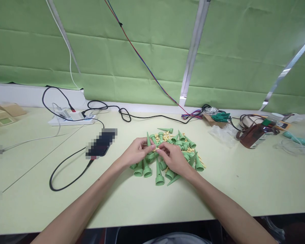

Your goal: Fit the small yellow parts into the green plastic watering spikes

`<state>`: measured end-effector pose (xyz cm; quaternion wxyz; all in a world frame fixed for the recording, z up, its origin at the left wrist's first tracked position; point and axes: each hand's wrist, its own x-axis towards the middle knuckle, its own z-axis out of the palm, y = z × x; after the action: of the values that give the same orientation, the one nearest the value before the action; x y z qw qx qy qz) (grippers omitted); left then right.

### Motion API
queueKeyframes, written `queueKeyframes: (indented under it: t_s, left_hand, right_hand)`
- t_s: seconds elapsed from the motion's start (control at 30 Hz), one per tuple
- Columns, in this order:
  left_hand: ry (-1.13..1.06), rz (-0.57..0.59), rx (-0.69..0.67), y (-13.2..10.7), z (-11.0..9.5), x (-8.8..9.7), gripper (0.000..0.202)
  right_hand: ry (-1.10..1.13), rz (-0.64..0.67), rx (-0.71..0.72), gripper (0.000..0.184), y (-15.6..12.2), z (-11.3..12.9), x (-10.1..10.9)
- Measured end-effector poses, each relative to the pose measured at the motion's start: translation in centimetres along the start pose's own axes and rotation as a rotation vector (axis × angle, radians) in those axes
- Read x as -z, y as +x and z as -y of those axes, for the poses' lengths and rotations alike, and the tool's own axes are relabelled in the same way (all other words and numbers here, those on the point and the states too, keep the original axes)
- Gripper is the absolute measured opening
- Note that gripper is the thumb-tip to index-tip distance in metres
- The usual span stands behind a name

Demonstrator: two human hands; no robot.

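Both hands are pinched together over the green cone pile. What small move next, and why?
Probably push the small yellow piece into the green cone: the left hand pinches that cone tip-up, the right hand holds the piece against it, both just above the pile.

No legible text or labels anywhere.
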<state>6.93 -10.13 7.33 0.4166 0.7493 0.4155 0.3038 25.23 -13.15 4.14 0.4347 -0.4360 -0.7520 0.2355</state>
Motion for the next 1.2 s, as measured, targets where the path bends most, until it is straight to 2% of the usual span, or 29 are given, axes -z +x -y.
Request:
queueKeyframes:
  t_s: [0.73, 1.2]
  left_hand:
    - [-0.015, -0.033, -0.013, 0.14, -0.01, -0.24, 0.037]
    - [0.000, -0.041, 0.011, 0.01, -0.20, -0.02, 0.034]
  right_hand:
    - [-0.003, 0.010, 0.007, 0.017, -0.01, -0.08, 0.01]
    - [0.003, 0.002, 0.012, 0.012, 0.06, 0.14, 0.17]
